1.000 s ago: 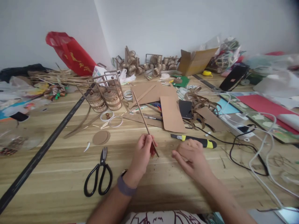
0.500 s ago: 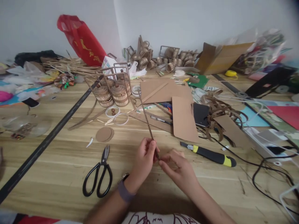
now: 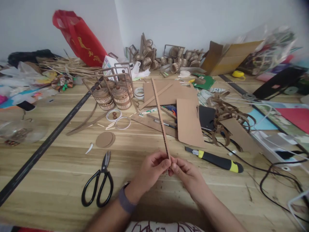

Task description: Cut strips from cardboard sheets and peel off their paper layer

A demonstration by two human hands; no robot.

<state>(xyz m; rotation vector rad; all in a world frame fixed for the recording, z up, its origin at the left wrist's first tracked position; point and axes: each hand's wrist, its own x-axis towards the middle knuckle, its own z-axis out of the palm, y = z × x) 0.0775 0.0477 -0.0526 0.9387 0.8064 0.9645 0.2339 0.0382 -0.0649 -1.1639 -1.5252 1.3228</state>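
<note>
My left hand (image 3: 151,169) and my right hand (image 3: 187,174) meet at the near middle of the wooden table (image 3: 60,180). Both pinch the lower end of a long thin corrugated cardboard strip (image 3: 159,119), which stands up and leans slightly away to the left. Black scissors (image 3: 98,187) lie to the left of my left hand. A black and yellow utility knife (image 3: 214,159) lies to the right of my right hand. I wear a grey watch band (image 3: 124,199) on the left wrist.
Brown cardboard sheets (image 3: 189,122) lie beyond the hands, with cardboard cage models (image 3: 111,91), white rings (image 3: 123,122) and a cardboard disc (image 3: 105,139). A long black bar (image 3: 48,145) runs diagonally at left. A red bag (image 3: 79,38), a cardboard box (image 3: 229,58) and cables (image 3: 272,174) crowd the edges.
My right hand came off the table and took the strip's lower end beside my left hand. The strip has risen nearer to upright, and both hands have moved closer to me.
</note>
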